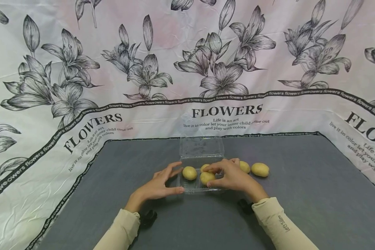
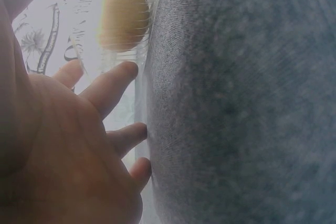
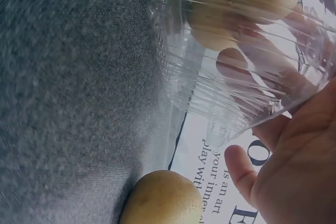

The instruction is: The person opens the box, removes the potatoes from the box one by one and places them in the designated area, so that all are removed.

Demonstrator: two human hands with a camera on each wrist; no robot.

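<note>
An open clear plastic clamshell box (image 1: 192,186) stands on the grey table with yellow potatoes in it. One potato (image 1: 189,173) lies in its left part, and another (image 1: 203,167) shows partly behind the right fingers. My right hand (image 1: 234,177) reaches over the box's right side and pinches a potato (image 1: 207,178) between thumb and fingers, low inside the box. Through the clear wall, the right wrist view shows these fingers beside the potatoes (image 3: 212,19). At the box's left side, my left hand (image 1: 159,184) has its fingers spread, thumb at the front corner.
Right of the box lie two loose potatoes, one (image 1: 260,169) in full view and one (image 1: 244,167) partly behind my right hand. The raised clear lid (image 1: 201,147) leans back near the flower-printed cloth (image 1: 162,121) behind the table.
</note>
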